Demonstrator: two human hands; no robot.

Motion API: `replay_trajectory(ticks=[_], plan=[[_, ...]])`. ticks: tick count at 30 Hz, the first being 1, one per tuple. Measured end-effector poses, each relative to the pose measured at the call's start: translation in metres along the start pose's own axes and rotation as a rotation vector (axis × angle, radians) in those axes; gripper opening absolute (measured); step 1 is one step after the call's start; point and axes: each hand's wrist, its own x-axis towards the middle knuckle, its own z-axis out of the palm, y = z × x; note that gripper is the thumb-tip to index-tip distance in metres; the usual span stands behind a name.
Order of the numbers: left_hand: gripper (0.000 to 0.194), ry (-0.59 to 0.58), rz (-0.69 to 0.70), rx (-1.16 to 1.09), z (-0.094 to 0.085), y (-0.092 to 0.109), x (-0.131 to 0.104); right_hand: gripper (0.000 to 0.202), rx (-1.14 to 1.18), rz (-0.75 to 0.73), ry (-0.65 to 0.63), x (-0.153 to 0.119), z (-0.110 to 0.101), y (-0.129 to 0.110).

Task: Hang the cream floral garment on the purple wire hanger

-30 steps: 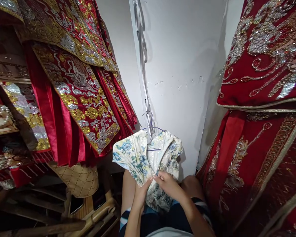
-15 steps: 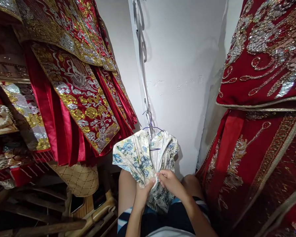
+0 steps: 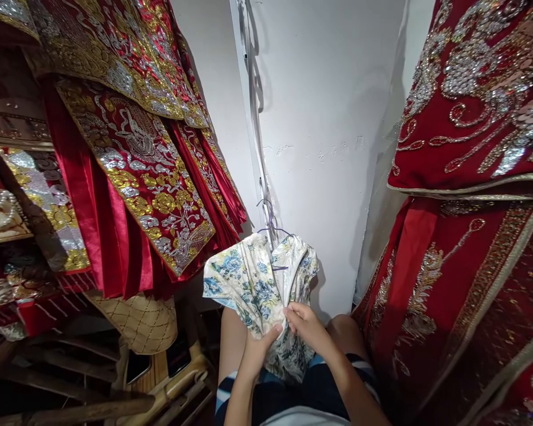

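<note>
A white floral garment [image 3: 249, 278] with blue flowers hangs on a dark purple hanger [image 3: 272, 229], its front opening parted near the neck. My left hand [image 3: 263, 349] grips the lower front of the cloth, thumb on top and the other fingers hidden under it. Just to the right, my right hand [image 3: 302, 322] pinches the edge of the front opening between thumb and fingers. Below both hands the garment's lower part bunches over my lap.
Red embroidered garments [image 3: 160, 189] hang at the left, and a beaded red garment [image 3: 426, 254] hangs at the right. A white wall [image 3: 320, 118] with a narrow metal upright [image 3: 254, 118] stands ahead. Bamboo furniture [image 3: 160, 396] is at the lower left.
My right hand has risen slightly along the opening's edge, and the garment's right side has drawn a little inward. Both hands keep hold of the cloth.
</note>
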Motion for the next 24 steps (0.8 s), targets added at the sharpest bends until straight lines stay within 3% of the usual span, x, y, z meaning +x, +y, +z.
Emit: replay_trajectory(ticks=[7,10,13,15,16,18,21,24], plan=[[0.07,0.135,0.026,0.0,-0.001,-0.017,0.004,0.028,0.295,0.153,-0.013,-0.001,-0.001,-0.006],[0.064,0.345,0.029,0.047,-0.013,-0.024,0.008,0.025,0.389,0.176,0.027,-0.002,-0.001,-0.006],[0.064,0.654,0.228,0.139,-0.02,-0.023,0.007,0.022,0.402,0.183,0.007,-0.002,0.0,-0.007],[0.064,0.765,0.461,0.244,-0.017,-0.022,0.004,0.021,0.381,0.189,-0.026,-0.001,0.001,-0.009],[0.06,0.753,0.558,0.305,-0.014,-0.022,0.002,0.021,0.365,0.198,-0.039,-0.001,0.003,-0.011],[0.046,0.598,0.641,0.401,-0.004,-0.027,-0.001,0.022,0.336,0.219,-0.067,-0.001,0.005,-0.015],[0.038,0.305,0.511,0.395,0.012,-0.038,-0.005,0.022,0.287,0.217,-0.115,-0.002,0.009,-0.02],[0.036,0.236,0.399,0.326,0.021,-0.043,-0.004,0.023,0.251,0.18,-0.151,-0.005,0.013,-0.022]])
